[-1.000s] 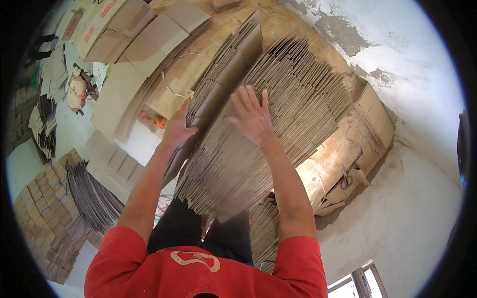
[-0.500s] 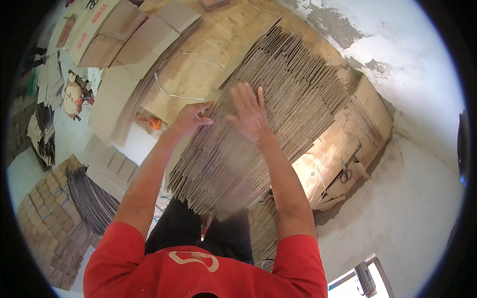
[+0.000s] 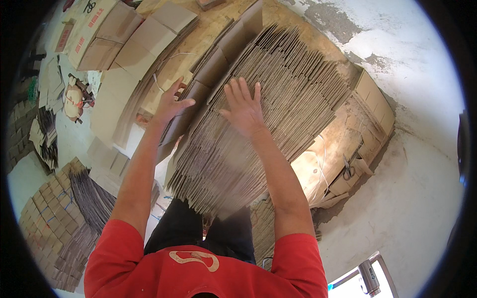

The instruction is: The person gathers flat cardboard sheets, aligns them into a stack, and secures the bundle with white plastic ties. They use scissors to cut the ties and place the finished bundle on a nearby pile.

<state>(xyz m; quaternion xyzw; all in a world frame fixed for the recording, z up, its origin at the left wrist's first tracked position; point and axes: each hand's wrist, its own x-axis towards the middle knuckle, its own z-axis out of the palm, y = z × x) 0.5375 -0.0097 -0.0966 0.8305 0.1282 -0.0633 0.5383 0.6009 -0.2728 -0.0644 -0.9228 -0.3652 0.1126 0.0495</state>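
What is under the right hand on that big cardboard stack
The right hand lies flat, fingers spread, on the edges of a stack of flattened cardboard sheets. What lies beneath the stack is covered.

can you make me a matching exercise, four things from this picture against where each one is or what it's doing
Things:
1. left hand
2. right hand
3. scissors
4. tied bundles

Places or states:
A. lying at the right of the cardboard stack
B. flat on top of the stack, fingers spread
C. stacked on the floor at lower left
D. gripping the left edge of the stack

Pairs: 1-D, 2-B, 3-A, 4-C
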